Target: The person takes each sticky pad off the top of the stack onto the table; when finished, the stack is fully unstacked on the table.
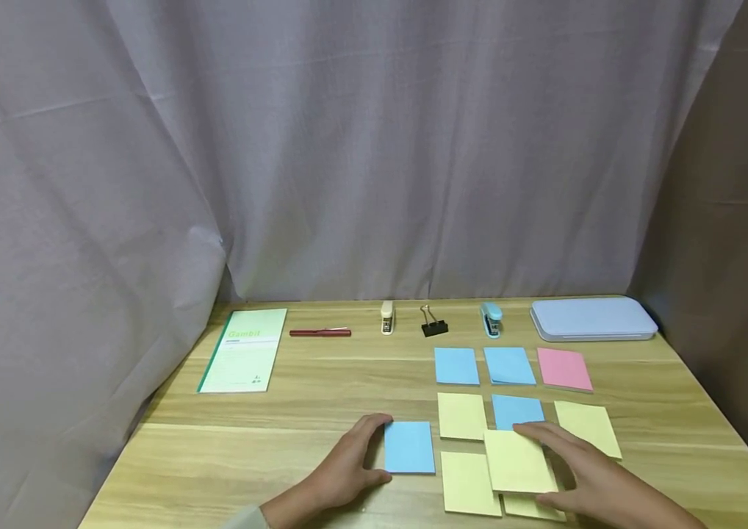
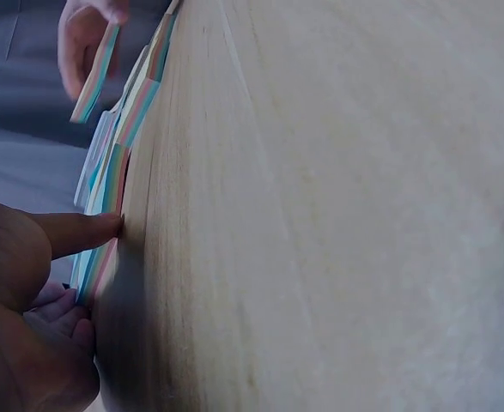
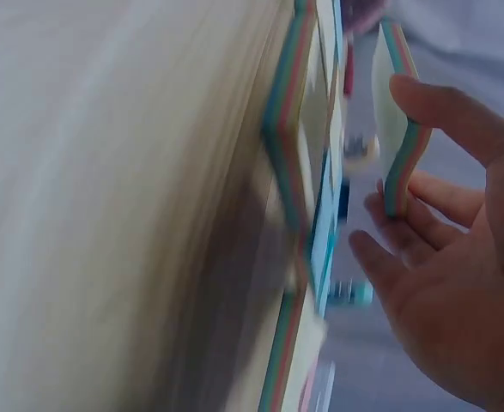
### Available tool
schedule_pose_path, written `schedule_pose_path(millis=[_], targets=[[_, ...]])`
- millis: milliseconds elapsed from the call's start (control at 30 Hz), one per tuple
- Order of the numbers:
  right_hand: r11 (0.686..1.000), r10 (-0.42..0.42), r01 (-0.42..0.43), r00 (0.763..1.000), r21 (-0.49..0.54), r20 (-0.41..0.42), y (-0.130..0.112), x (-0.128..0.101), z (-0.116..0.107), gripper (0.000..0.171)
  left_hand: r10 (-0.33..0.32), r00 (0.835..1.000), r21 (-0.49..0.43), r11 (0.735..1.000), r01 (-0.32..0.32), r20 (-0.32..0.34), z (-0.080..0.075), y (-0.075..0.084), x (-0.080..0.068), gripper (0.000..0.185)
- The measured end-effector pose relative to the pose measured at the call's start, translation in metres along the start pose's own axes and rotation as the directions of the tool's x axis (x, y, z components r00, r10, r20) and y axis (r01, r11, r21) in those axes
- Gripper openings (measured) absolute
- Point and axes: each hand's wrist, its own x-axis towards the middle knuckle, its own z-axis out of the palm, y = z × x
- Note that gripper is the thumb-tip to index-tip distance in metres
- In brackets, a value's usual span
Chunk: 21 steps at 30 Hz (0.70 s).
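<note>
A blue sticky-note pad (image 1: 410,447) lies flat on the wooden table (image 1: 248,448), near the front. My left hand (image 1: 380,450) curves round its left edge, with the index finger (image 2: 80,230) on the far corner and the thumb at the near corner. My right hand (image 1: 541,467) holds a yellow pad (image 1: 513,459) lifted a little above the other yellow pads. In the right wrist view the thumb (image 3: 449,112) and fingers pinch this yellow pad (image 3: 391,116) by its opposite edges.
More pads lie in rows to the right: two blue (image 1: 456,365) (image 1: 509,365), one pink (image 1: 564,369), yellow ones (image 1: 461,416) (image 1: 588,427) (image 1: 469,483). Along the back are a green notebook (image 1: 242,349), red pen (image 1: 319,333), beige stapler (image 1: 387,317), binder clip (image 1: 433,323), blue stapler (image 1: 491,319) and pale case (image 1: 592,318).
</note>
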Motion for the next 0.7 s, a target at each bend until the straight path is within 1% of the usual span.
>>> schedule_pose_path(millis=[100, 167, 300, 400, 500, 600, 700], targets=[[0.999, -0.04, 0.041, 0.998, 0.007, -0.045, 0.022, -0.021, -0.004, 0.089, -0.006, 1.0, -0.007, 1.0, 0.006, 0.003, 0.001, 0.0, 0.0, 0.08], [0.998, -0.054, 0.056, 0.997, 0.041, -0.057, 0.038, -0.033, -0.007, 0.088, -0.009, 1.0, -0.01, 1.0, 0.009, 0.004, 0.001, 0.0, -0.001, 0.08], [0.991, -0.04, 0.045, 0.998, 0.126, -0.041, 0.065, -0.057, -0.013, 0.086, -0.007, 1.0, 0.0, 1.0, 0.007, 0.0, 0.001, 0.0, -0.001, 0.079], [0.988, -0.028, 0.031, 0.999, 0.149, -0.023, 0.081, -0.07, -0.015, 0.083, -0.011, 1.0, 0.008, 1.0, 0.011, -0.003, 0.0, 0.0, -0.002, 0.08], [0.99, -0.042, 0.043, 0.999, 0.133, -0.011, 0.092, -0.077, -0.016, 0.081, -0.014, 1.0, 0.007, 1.0, 0.014, -0.003, -0.001, 0.0, -0.002, 0.08], [0.992, -0.081, 0.082, 0.997, 0.096, -0.011, 0.096, -0.079, -0.017, 0.087, -0.013, 1.0, 0.005, 1.0, 0.013, 0.001, -0.001, 0.001, -0.002, 0.079], [0.991, -0.121, 0.122, 0.993, 0.059, -0.015, 0.096, -0.076, -0.017, 0.093, -0.015, 1.0, 0.004, 1.0, 0.015, 0.002, -0.001, 0.001, -0.002, 0.079]])
